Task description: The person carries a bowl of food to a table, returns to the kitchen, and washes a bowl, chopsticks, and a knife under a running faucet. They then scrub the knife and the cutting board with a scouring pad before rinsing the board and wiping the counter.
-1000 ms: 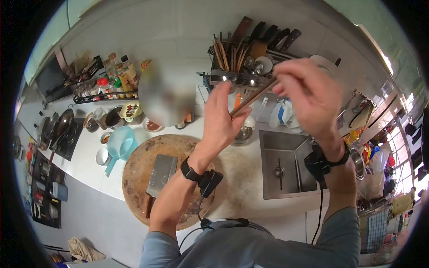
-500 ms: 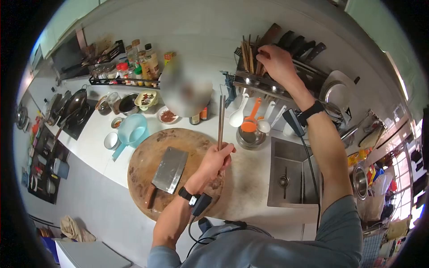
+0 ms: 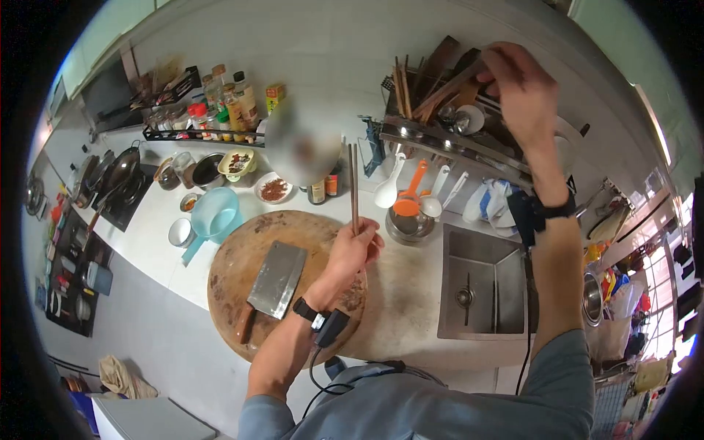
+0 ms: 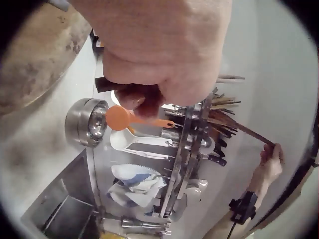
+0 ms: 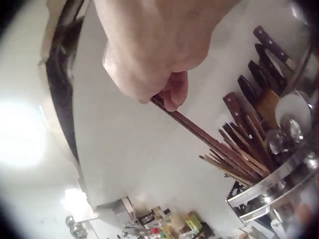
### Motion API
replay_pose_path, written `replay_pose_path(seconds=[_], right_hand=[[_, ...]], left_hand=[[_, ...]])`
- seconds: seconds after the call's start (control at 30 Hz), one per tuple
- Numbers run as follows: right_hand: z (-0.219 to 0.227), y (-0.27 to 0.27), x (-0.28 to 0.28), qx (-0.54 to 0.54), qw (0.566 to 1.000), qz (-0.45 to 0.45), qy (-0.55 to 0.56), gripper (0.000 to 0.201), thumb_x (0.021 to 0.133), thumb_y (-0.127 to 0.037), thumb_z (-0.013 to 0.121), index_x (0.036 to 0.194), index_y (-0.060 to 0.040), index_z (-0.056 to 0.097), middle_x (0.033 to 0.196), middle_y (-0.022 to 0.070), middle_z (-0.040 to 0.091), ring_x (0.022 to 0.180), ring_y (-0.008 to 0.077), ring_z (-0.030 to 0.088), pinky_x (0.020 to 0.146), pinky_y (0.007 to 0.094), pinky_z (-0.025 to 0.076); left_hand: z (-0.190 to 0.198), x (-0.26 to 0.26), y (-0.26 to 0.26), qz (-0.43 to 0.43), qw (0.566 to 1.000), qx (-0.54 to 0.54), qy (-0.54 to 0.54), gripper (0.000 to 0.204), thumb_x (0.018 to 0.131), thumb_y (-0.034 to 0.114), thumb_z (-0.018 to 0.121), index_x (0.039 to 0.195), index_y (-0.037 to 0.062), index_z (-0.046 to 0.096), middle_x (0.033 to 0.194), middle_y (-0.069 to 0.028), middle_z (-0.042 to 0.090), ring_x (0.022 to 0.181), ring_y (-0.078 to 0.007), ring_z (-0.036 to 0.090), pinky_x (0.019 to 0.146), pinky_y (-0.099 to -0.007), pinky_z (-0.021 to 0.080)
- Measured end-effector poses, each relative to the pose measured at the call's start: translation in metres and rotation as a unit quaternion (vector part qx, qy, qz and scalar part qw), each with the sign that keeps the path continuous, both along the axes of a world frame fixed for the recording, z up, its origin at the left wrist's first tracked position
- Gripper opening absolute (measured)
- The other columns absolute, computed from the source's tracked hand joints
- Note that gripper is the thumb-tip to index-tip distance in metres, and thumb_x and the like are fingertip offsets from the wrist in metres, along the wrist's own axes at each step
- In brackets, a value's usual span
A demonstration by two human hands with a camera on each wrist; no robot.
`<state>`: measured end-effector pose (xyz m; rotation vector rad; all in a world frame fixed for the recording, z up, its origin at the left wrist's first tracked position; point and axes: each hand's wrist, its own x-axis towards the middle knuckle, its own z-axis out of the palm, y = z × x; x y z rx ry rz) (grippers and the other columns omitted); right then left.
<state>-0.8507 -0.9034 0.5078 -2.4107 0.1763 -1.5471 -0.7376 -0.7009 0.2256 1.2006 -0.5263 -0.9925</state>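
Above the right part of the round wooden chopping board [image 3: 227,293], my left hand [image 3: 349,253] grips dark chopsticks [image 3: 355,187] that point up and away. A cleaver [image 3: 280,279] with a wooden handle lies flat on the board. My right hand [image 3: 526,95] is raised over the wall rack [image 3: 440,141] and pinches the upper end of dark brown chopsticks [image 5: 194,130]. Their lower part slants down among other chopsticks [image 5: 222,167] standing in the rack. In the left wrist view, the right hand [image 4: 271,162] shows at the far end of these sticks.
Knives [image 5: 271,50] stand in the rack beside the chopsticks. Ladles and an orange scoop [image 3: 411,199] hang below, over a steel pot [image 3: 411,227]. The sink [image 3: 484,282] lies to the right. A blue strainer [image 3: 218,214], small bowls and seasoning bottles [image 3: 235,110] are left.
Both hands were together at a chopstick; the left then came down over the board with chopsticks. My right hand reached into the rack and has since moved up and right, holding chopsticks.
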Motion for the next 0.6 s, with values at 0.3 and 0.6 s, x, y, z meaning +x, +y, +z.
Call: replay_pose_path(seconds=[0.3,0.6], right_hand=[[-0.041,0.042,-0.048,0.175,0.967,0.097,0.156,0.017,0.100,-0.012,0.062,0.107,0.0018,0.069,0.081,0.0057,0.071,0.070,0.0104,0.068,0.061,0.0250,0.054],[-0.083,0.014,0.004,0.246,0.930,0.105,0.253,0.017,0.099,-0.017,0.062,0.101,-0.0026,0.071,0.079,0.0037,0.070,0.069,0.0104,0.068,0.061,0.0283,0.055]], left_hand=[[0.031,-0.008,-0.040,0.007,0.978,-0.163,-0.129,0.037,0.109,0.017,0.048,0.139,-0.0051,0.050,0.130,-0.0148,0.066,0.124,-0.0231,0.061,0.103,-0.0352,0.049],[0.017,-0.027,-0.026,-0.108,0.983,-0.081,-0.123,0.025,0.110,0.025,0.049,0.118,0.0039,0.060,0.079,0.0014,0.057,0.067,-0.0085,0.050,0.057,-0.0243,0.041]])
